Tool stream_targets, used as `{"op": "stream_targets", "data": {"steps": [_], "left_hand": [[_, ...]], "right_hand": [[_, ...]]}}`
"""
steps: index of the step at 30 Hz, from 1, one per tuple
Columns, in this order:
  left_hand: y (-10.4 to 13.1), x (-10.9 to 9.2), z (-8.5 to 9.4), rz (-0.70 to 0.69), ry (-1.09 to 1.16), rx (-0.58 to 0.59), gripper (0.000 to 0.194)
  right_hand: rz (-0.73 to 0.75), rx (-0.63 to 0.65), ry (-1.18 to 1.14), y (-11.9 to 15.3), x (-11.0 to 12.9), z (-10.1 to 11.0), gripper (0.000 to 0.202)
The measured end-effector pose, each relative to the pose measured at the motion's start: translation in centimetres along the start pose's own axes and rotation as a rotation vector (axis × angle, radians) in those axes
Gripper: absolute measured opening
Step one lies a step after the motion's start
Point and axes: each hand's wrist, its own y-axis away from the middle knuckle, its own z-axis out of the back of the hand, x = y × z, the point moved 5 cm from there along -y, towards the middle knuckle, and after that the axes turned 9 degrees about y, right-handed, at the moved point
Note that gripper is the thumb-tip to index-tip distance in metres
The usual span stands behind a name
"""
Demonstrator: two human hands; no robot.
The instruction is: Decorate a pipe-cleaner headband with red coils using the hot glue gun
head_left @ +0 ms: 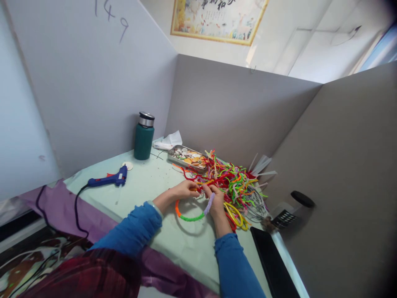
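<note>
A ring (pixel 192 219) wrapped in orange, green and lilac fuzzy sections hangs between my two hands, a little above the pale green table. My left hand (pixel 186 189) is closed at the ring's upper left, fingers pinched beside a red part. At the upper right, my right hand (pixel 215 198) grips the ring near its lilac section, thumb and fingers together by the red part. The fingertips of both hands nearly meet, and the exact hold there is partly hidden. Behind them lies a tangled heap of colored pipe cleaners (pixel 238 182).
A blue glue gun (pixel 108 179) with a cord lies at the left, near a green bottle (pixel 144 138). A metal tray of buttons (pixel 187 157) sits at the back. Yellow loops (pixel 236 216) and a black tray-like object (pixel 274 263) are at the right. Gray partitions (pixel 235 99) enclose the table.
</note>
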Motion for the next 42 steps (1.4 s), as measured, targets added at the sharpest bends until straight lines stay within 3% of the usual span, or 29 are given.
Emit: {"op": "stream_targets", "data": {"steps": [5,11,17,22,28,31,37,42], "left_hand": [[-0.3,0.2,0.7,-0.065,-0.162,-0.089,0.028],[-0.6,0.2,0.7,-0.136,-0.230,-0.038,0.025],[-0.4,-0.4,0.0,-0.171,-0.216,0.036,0.026],[0.0,-1.1,-0.1,-0.198,-0.146,0.037,0.028],[-0.3,-0.3,0.1,-0.120,0.032,-0.008,0.034],[-0.3,-0.5,0.2,-0.161,0.082,-0.049,0.037],[0.0,-1.5,-0.3,-0.194,0.219,0.036,0.039],[-0.1,-1.1,0.4,-0.124,0.144,-0.093,0.037]], "right_hand": [[-0.070,0.057,-0.119,0.2,-0.4,-0.6,0.038],[-0.215,0.153,-0.318,0.0,-1.6,-0.8,0.026],[-0.321,0.175,-0.438,-0.2,-2.0,-0.8,0.028],[-0.348,0.155,-0.455,-0.2,-2.5,-1.1,0.033],[-0.355,0.169,-0.476,0.1,-2.3,-1.5,0.037],[-0.335,0.186,-0.462,0.2,-2.1,-1.6,0.036],[-0.326,0.217,-0.410,0.1,-3.1,-2.3,0.035],[-0.309,0.203,-0.418,0.0,-3.4,-2.4,0.034]]}}
